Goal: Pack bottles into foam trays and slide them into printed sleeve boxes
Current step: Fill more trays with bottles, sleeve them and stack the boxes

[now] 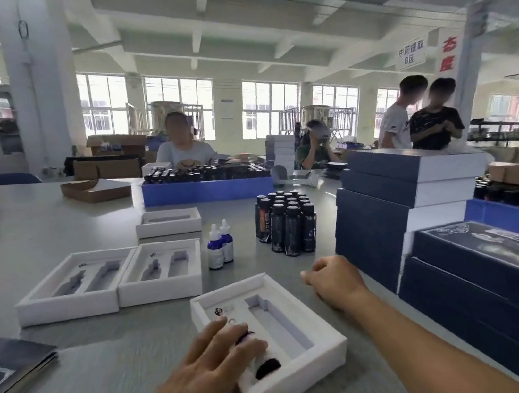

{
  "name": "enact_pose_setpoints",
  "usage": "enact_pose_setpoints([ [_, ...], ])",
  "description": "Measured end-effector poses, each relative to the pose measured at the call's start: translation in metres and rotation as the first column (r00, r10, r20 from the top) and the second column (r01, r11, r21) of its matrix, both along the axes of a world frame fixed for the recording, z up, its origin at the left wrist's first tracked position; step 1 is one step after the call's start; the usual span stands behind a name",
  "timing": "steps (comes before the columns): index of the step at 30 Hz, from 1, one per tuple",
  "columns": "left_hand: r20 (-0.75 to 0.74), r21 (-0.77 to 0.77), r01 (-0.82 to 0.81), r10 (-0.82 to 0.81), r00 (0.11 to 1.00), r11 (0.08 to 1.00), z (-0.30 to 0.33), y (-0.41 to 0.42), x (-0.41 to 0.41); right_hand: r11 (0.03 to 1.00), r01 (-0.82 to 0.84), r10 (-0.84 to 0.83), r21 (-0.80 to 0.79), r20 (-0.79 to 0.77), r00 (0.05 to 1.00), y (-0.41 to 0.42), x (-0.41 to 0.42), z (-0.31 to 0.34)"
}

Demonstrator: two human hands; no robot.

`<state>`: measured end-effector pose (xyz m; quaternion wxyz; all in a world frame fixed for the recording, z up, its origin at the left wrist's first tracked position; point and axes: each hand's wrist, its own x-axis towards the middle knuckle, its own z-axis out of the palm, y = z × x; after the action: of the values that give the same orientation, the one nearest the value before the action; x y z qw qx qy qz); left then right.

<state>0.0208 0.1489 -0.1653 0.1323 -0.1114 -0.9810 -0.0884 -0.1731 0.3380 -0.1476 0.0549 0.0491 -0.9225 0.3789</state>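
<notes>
A white foam tray (320,338) lies on the grey table in front of me. My left hand (216,367) lies over its left slot, fingers spread and pressing a dark bottle (266,365) down into it. The tray's right slot (278,323) holds nothing. My right hand (333,281) rests loosely curled on the table just right of the tray, holding nothing. Two white-capped dropper bottles (220,246) and a cluster of several dark bottles (289,224) stand beyond the tray. Dark blue sleeve boxes (488,293) are stacked at the right.
Two more foam trays (109,279) sit side by side at the left, a third tray (167,221) behind them. A flat printed sleeve (4,369) lies at the left edge. A blue crate of bottles (205,184) stands further back. Several people work at tables beyond.
</notes>
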Motion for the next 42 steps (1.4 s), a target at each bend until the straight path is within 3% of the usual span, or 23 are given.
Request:
enact_pose_setpoints([
  [2,-0.134,-0.137,0.0,-0.018,0.991,0.991,-0.002,-0.002,-0.005,0.999,0.039,-0.039,0.005,-0.018,0.999,-0.01,-0.024,-0.004],
  [5,-0.351,-0.071,0.116,-0.133,0.927,0.991,-0.012,-0.003,-0.014,0.996,0.094,-0.093,0.0,-0.062,0.994,-0.025,-0.061,-0.003],
  [8,-0.554,-0.086,0.114,-0.143,0.82,0.99,-0.019,-0.003,-0.026,0.993,0.119,-0.118,0.0,-0.061,0.991,-0.036,-0.093,0.001],
  [15,-0.744,0.015,0.109,-0.062,0.665,0.994,-0.029,0.009,-0.048,0.955,0.274,-0.262,0.113,-0.107,0.959,-0.055,-0.123,-0.006],
  [19,-0.692,0.044,0.086,-0.032,0.721,0.995,-0.027,0.008,-0.045,0.952,0.289,-0.278,0.098,-0.108,0.954,-0.057,-0.122,-0.008],
  [21,-0.628,0.03,0.143,-0.092,0.772,0.989,-0.023,0.004,-0.041,0.96,0.264,-0.255,0.089,-0.101,0.962,-0.052,-0.115,-0.008],
  [26,-0.24,-0.072,0.073,-0.088,0.967,0.995,-0.014,-0.011,-0.022,0.985,0.153,-0.145,0.082,-0.094,0.985,-0.034,-0.082,-0.006],
  [30,-0.038,-0.03,-0.023,0.022,0.999,0.999,-0.001,-0.007,-0.008,0.994,0.103,-0.1,0.035,-0.092,0.991,-0.017,-0.043,-0.001],
  [37,-0.005,0.131,-0.019,0.02,1.0,0.991,-0.013,-0.003,-0.002,1.0,-0.007,0.003,-0.017,-0.269,0.963,-0.005,0.036,0.031],
  [39,-0.01,0.132,-0.032,0.034,0.999,0.991,-0.013,-0.001,0.0,0.998,-0.042,0.056,0.054,-0.307,0.95,-0.008,0.061,0.036],
  [42,-0.021,0.093,-0.049,0.051,0.998,0.994,-0.016,0.0,0.002,0.945,-0.084,0.177,0.317,-0.277,0.945,-0.014,0.093,0.028],
])
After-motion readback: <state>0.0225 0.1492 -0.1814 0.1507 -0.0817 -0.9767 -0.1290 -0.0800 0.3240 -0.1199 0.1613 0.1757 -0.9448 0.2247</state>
